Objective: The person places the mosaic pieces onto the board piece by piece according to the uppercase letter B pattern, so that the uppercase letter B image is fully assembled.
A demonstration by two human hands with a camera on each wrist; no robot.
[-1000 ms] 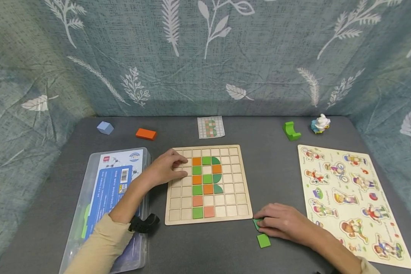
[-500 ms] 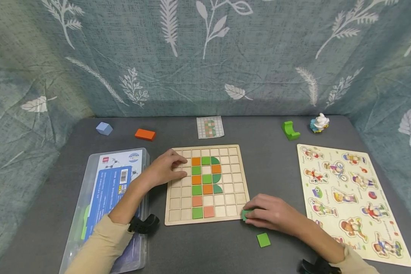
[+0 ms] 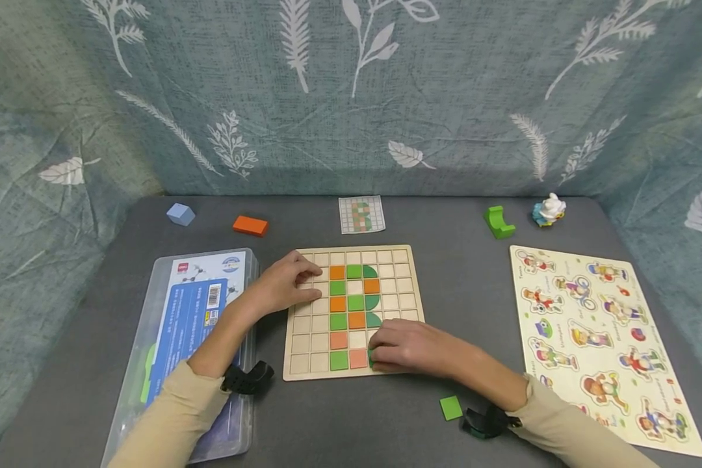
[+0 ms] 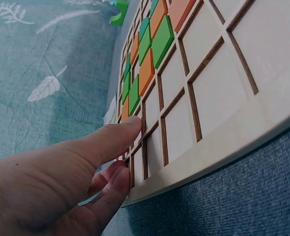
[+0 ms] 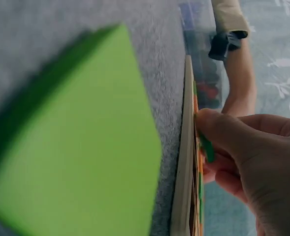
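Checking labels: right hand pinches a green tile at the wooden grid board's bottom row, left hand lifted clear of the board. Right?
Not quite. The left hand is not clear: it rests on the wooden grid board, as the head view shows. The right hand does pinch a green tile at the bottom row.

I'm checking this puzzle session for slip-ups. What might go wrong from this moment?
1. The right hand pinches a green tile at the wooden grid board's bottom row, beside the pale orange tile; it may seat crooked or nudge that neighbour.
2. The hand hides the target cell in the head view, so the tile may land in the wrong square.
3. Only the left hand steadies the board; a push might slide it.
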